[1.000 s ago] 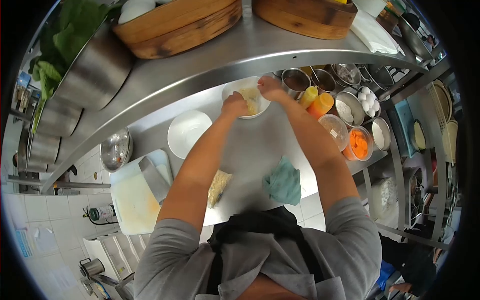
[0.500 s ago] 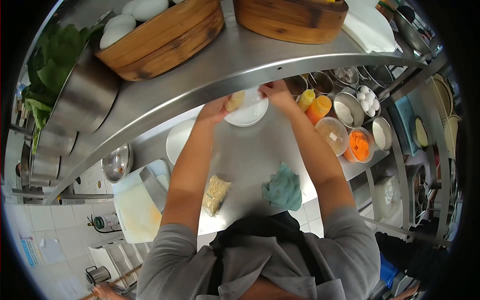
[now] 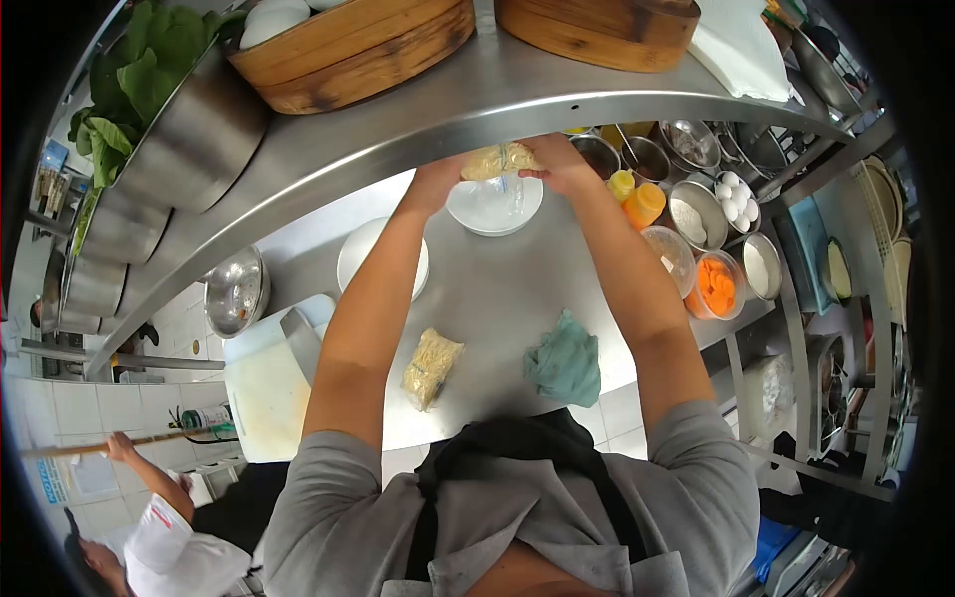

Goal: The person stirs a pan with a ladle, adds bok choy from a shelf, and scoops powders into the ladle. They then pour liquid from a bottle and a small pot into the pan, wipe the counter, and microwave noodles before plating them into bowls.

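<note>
At the far side of the steel counter, a clear plastic bag of pale yellow food (image 3: 497, 161), seemingly noodles, is held up in both hands. My left hand (image 3: 443, 181) is closed on its left end. The right end is gripped by my right hand (image 3: 557, 165), fingers curled. Loose clear plastic hangs from the bag over a white bowl (image 3: 495, 221) just below. The shelf edge hides part of both hands. A similar bag of noodles (image 3: 433, 369) lies nearer my body, with a crumpled green cloth (image 3: 564, 360) to its right.
A second white bowl (image 3: 383, 261) sits beside my left forearm. Further left, a knife (image 3: 299, 343) rests on a cutting board (image 3: 264, 403). Sauce bottles (image 3: 645, 206), carrots (image 3: 714, 287) and eggs (image 3: 734, 201) stand right. The steel shelf (image 3: 398, 149) overhangs my hands. A person (image 3: 184, 537) holds a pole behind left.
The bag has come into fuller view between both hands, and its loose plastic now hangs over the bowl. At lower left, the person with the pole has moved further into view.
</note>
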The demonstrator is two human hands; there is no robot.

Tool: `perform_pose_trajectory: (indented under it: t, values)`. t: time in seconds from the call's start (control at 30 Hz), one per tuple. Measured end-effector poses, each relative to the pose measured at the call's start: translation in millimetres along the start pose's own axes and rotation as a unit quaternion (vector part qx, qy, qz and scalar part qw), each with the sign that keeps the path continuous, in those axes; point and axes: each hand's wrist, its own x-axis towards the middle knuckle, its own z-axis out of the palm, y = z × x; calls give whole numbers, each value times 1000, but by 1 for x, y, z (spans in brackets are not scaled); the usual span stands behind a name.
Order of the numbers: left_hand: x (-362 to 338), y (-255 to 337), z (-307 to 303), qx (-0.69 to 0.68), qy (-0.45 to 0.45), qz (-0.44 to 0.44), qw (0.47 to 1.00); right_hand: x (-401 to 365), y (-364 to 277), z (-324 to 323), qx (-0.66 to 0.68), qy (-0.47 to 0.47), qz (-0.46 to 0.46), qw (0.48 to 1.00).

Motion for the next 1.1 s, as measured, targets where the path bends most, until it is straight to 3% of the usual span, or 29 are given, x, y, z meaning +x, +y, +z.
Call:
perform_pose_trajectory:
  t: [0.03,0.07,0.17,0.23,0.27,0.3,0.33,0.37,0.4,0.43,0.47,0.5,0.57,0.6,0.67,0.7,0.73,0.8,0.87,0.93,1.0,1.03,1.1]
  values:
    - [-11,11,5,-52,-33,-36,997,12,7,-6,82,-27,26,996]
    - [-18,17,7,-53,-33,-37,997,7,5,-4,82,-27,27,996]
    - [-22,10,4,251,-23,39,967,-3,2,2,79,-62,21,995]
    - [-11,-2,-5,265,-27,8,964,3,15,-2,-25,-111,-80,990]
    - [-4,-5,-9,279,-33,-21,960,7,15,-3,-27,-113,-81,990]
    - [1,-6,-12,278,-32,-21,960,7,14,-2,-117,-93,-85,985]
    - [4,-7,-14,346,-3,80,935,6,14,-2,-206,-71,-87,972]
    - [8,-8,-15,408,27,180,894,6,15,-1,-206,-71,-87,972]
    - [12,-7,-16,408,26,180,895,6,16,1,-405,6,-205,891]
    - [16,-6,-16,444,62,235,862,6,16,1,-577,84,-310,751]
    - [20,-5,-16,477,99,289,824,6,16,0,-578,84,-309,751]
    - [24,-3,-18,476,98,289,825,0,8,1,-591,109,-313,735]
    - [28,7,-24,464,144,395,780,-14,-13,5,-606,132,-317,718]
    - [25,19,-23,463,145,394,780,-25,-27,10,-561,174,-350,730]
    - [7,59,-18,465,81,254,844,-35,-44,12,-514,211,-380,740]
    - [-3,74,-17,394,65,217,891,-34,-51,9,-397,84,-327,854]
    - [-20,86,-11,394,67,215,891,-36,-59,10,-261,-45,-259,929]
    - [-51,100,4,302,82,276,909,-63,-69,33,-188,-68,-289,936]
    - [-56,73,-11,345,128,285,885,-87,-73,54,-160,-118,-203,959]
    - [-93,77,-43,222,130,112,960,-95,-61,67,-151,-147,-227,951]
    - [-135,81,-80,-58,196,121,971,-92,-21,70,-190,-164,-245,936]
    - [-161,77,-106,-110,193,122,967,-91,13,72,-298,-174,-200,917]
    - [-214,76,-141,-159,210,123,957,-113,61,88,-447,-302,-141,830]
